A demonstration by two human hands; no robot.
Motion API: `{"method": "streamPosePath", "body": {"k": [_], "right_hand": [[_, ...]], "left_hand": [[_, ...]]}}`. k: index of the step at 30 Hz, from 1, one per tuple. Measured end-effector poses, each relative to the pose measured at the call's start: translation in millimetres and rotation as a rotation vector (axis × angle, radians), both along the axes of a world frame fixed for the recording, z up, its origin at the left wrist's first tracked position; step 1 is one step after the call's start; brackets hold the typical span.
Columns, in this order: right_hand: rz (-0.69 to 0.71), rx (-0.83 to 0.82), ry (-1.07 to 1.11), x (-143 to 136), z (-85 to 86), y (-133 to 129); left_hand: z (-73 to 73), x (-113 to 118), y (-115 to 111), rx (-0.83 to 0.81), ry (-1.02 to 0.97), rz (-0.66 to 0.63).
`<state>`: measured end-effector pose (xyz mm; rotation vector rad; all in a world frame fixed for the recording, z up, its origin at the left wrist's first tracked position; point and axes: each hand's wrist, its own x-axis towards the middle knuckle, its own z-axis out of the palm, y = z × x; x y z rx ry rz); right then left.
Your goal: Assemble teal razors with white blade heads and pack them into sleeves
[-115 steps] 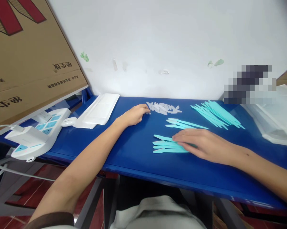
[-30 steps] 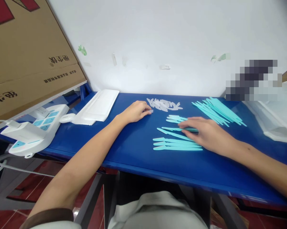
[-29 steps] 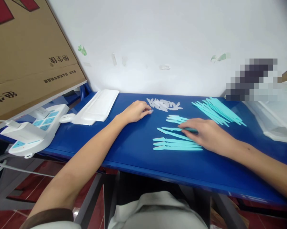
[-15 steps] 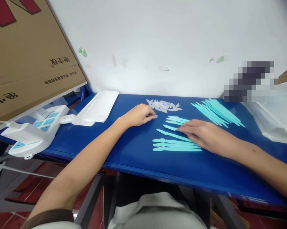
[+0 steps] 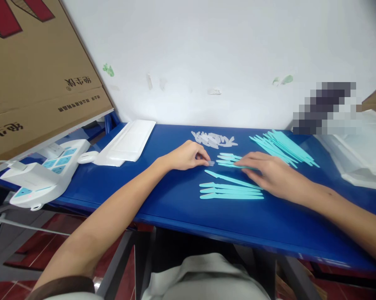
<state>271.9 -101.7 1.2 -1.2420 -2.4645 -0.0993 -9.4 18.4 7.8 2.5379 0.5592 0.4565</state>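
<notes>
My left hand pinches a small translucent piece between thumb and fingertips, just left of the upper turquoise sticks. My right hand has its fingers closed on a turquoise stick, whose slim tip points left at the small piece. Nearer the front edge, several turquoise sticks lie in a row, one of them slanted. A pile of translucent pieces lies beyond my hands. A larger pile of turquoise sticks rests behind my right hand.
White flat packets lie at the left of the blue table. Farther left are a power strip with a white adapter and a large cardboard box. A clear plastic container stands at the right.
My left hand has moved slightly right with the small piece, closer to the sticks. The stick at my right hand has shifted up beside the upper ones.
</notes>
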Motion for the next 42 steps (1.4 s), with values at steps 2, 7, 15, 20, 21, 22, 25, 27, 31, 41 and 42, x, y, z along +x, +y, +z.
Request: {"method": "streamPosePath", "body": {"k": [2,7,15,20,21,22,25,27,31,41,42], "right_hand": [[0.0,0.009,-0.048,1,-2.4,1],[-0.016,0.062,-0.099,2,-3.0,-1],[0.001,0.027,-0.164,2,-1.1,-4],[0.01,0.023,-0.16,0,-0.2,-4],[0.01,0.025,-0.16,0,-0.1,-4],[0.011,0.025,-0.159,1,-0.3,-4],[0.028,0.007,-0.154,2,-1.4,-3],[0.041,-0.007,-0.151,3,-2.0,-3],[0.046,-0.033,-0.143,4,0.2,-3],[0.024,-0.115,-0.099,0,10.8,-7],[0.022,-0.117,-0.1,1,10.6,-7]], "left_hand": [[0.4,2,-2,-0.008,-0.007,-0.017],[1.4,7,-7,-0.008,-0.005,-0.055],[0.5,8,-9,-0.031,0.001,-0.06],[-0.3,10,-10,-0.02,0.003,-0.053],[-0.3,10,-10,-0.017,0.002,-0.053],[-0.3,10,-10,-0.015,-0.001,-0.054],[-0.1,11,-11,-0.01,-0.011,-0.059],[0.1,11,-12,-0.001,-0.016,-0.065],[0.1,11,-12,0.033,-0.02,-0.083],[-0.2,13,-13,0.019,-0.018,-0.069],[-0.2,13,-13,0.014,-0.018,-0.066]]}}
